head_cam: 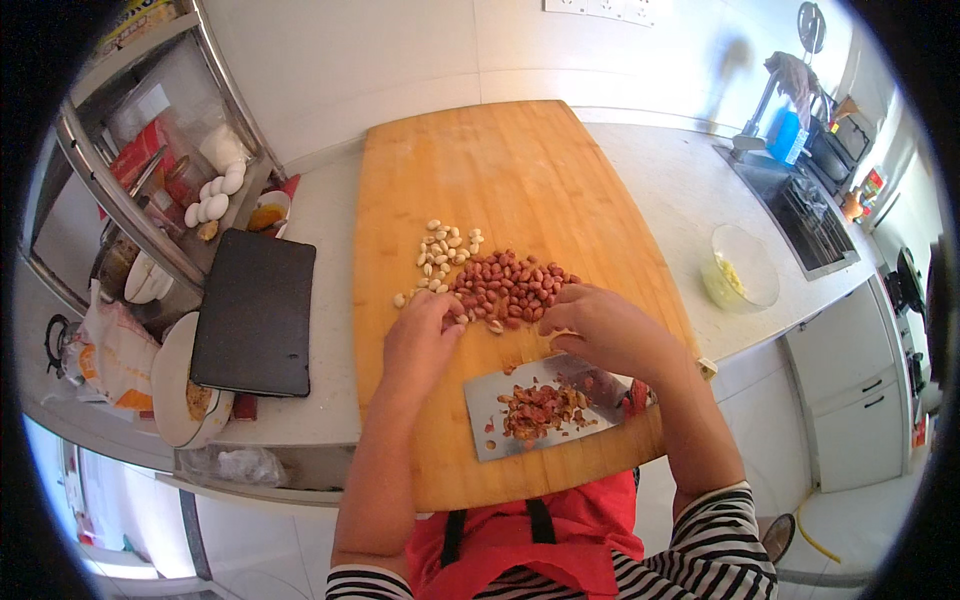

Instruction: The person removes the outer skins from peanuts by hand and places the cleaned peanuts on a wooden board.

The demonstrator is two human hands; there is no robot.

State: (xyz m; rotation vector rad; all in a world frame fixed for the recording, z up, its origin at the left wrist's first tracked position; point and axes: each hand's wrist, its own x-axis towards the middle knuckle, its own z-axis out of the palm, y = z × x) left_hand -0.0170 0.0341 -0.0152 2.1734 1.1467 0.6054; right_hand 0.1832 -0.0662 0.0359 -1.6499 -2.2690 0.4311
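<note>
A pile of red-skinned peanuts lies on a large wooden cutting board. Pale peeled peanuts are spread along the pile's left side. My left hand has its fingers curled at the pile's lower left edge, beside a few pale peanuts; whether it pinches one is hidden. At the right edge of the pile, my right hand reaches over the nuts with thumb and fingers apart. Below it lies a flat metal blade, apparently a cleaver, with loose peanut skins heaped on it. My right forearm partly covers the blade's right end.
Left of the board are a black flat case, a white oval dish and a metal rack holding eggs. A clear bowl with yellow pieces stands on the right counter, near the sink. White wall rises behind.
</note>
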